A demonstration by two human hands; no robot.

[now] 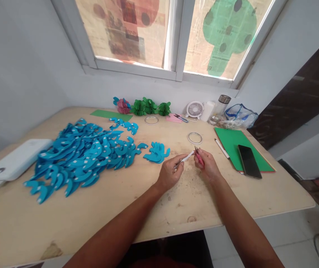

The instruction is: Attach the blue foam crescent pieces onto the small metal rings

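My left hand (171,172) is closed on a narrow white strip (188,156), which sticks out to the right between thumb and fingers. A thin greyish edge also shows at these fingers; I cannot tell what it is. In my right hand (208,164) is a small pair of snips (199,158) with pink-red handles and dark pointed blades. Their tips point up and away, close to the strip's far end. Left of my hands lies a small stack of blue paper pieces (156,152). Beyond it spreads a large heap of curved blue pieces (87,152) bearing small white squares.
Two tape rolls (195,138) (151,120) lie behind my hands. At right are a pen (221,148), green sheets (229,139) and a phone (249,161). A fan (195,109), bottle (219,109) and folded-paper figures (149,107) line the wall. A white power bank (16,158) lies left.
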